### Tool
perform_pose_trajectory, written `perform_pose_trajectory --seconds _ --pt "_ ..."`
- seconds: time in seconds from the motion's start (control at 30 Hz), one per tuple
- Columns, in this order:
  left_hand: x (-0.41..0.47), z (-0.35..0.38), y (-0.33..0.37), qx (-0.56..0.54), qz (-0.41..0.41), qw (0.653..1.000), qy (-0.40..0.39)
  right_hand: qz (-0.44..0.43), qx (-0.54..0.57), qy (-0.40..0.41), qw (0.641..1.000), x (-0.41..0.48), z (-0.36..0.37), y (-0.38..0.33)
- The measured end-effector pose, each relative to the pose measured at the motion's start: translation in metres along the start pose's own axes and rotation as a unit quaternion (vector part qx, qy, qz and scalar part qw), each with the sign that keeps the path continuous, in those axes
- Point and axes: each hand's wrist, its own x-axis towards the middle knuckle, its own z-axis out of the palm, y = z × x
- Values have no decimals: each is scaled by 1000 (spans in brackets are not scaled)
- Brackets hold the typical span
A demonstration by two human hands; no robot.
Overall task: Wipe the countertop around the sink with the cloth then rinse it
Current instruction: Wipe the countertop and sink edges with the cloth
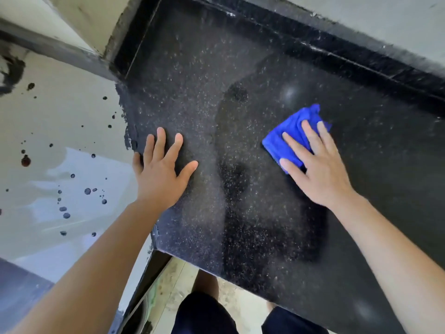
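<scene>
Left forearm (96, 261) sits nearest the lens and leads to the left hand (163, 169), flat and spread, palm down on the black speckled surface (240, 68) close to its left edge, holding nothing. Right hand (317, 165) is also flat, fingers straight and splayed, pressing on the folded blue cloth (286, 141), which lies on the surface right of centre, near the raised back ledge (337, 51). Likely risks: the cloth is only pinned by fingers, not gripped, so a fast stroke may let it slide out, unfold or bunch. Left hand is planted on a dusty-looking part, so that patch may get skipped or printed. Back corner by the ledge is easy to miss. Grit pushed toward the front edge could drop onto the floor (173, 280). Spattered wall (60, 141) is just beside the left edge, so a wide sweep may smear it. Sink is not in view, so rinsing means carrying a dirty cloth, with possible drips.
</scene>
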Motion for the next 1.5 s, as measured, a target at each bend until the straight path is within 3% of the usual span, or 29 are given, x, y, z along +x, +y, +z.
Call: perform_pose_trajectory --seconds 0.1,0.2,0.33,0.4,0.47,0.6,0.7,0.83,1.0,1.2,1.3,1.5 --pt "2 0 0 3 4 1000 -2 72 -5 31 997 104 -4 -15" --pt "2 -1 0 10 6 1000 -2 74 -28 13 997 197 -2 -73" --pt "3 -1 -4 25 19 999 42 -59 -47 -23 997 221 12 -162" --pt "5 -6 -6 49 33 996 63 -133 -34 -56 989 194 16 -168" --pt "16 -18 -9 69 40 995 53 -150 -14 -44 988 165 15 -139" --pt "65 -51 -21 67 31 997 -5 8 -21 47 999 127 0 -40" --pt "91 -58 -22 67 35 996 -53 157 -37 54 985 136 -19 4" --pt "97 -53 -20 62 41 996 -49 195 -94 77 973 191 -20 -12" --pt "97 -50 -22 55 42 997 -36 242 -132 105 956 252 -10 -80" --pt "98 -50 -23 61 39 997 -41 172 -115 104 973 333 1 -170" --pt "96 -50 -22 63 33 996 -47 84 -88 72 990 359 7 -195" --pt "97 -48 -26 57 32 997 -39 -54 -101 54 992 328 0 -135"
